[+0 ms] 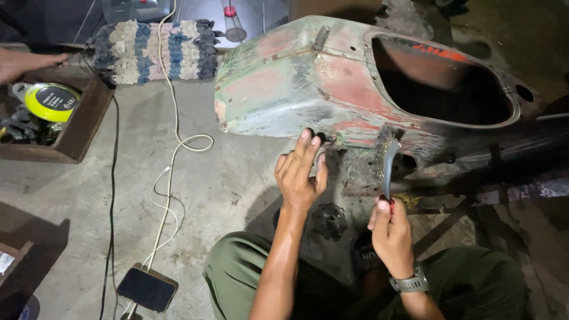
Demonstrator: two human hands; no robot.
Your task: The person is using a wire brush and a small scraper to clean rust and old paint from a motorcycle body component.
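Note:
A worn scooter body panel (284,83), faded green with red patches, lies on the concrete floor. My left hand (301,173) rests its fingertips against the panel's lower edge, fingers apart and holding nothing. My right hand (390,231) grips the red handle of a wire brush (388,159), whose curved metal neck rises up so the bristles touch the panel's rusty lower rim. A watch sits on my right wrist.
A wooden box (80,127) with a yellow-lidded tin (52,102) stands at the left; another person's hand (24,62) reaches over it. A striped rag mat (157,50), white and black cables, a phone (146,288), and a small black gear (329,220) lie around.

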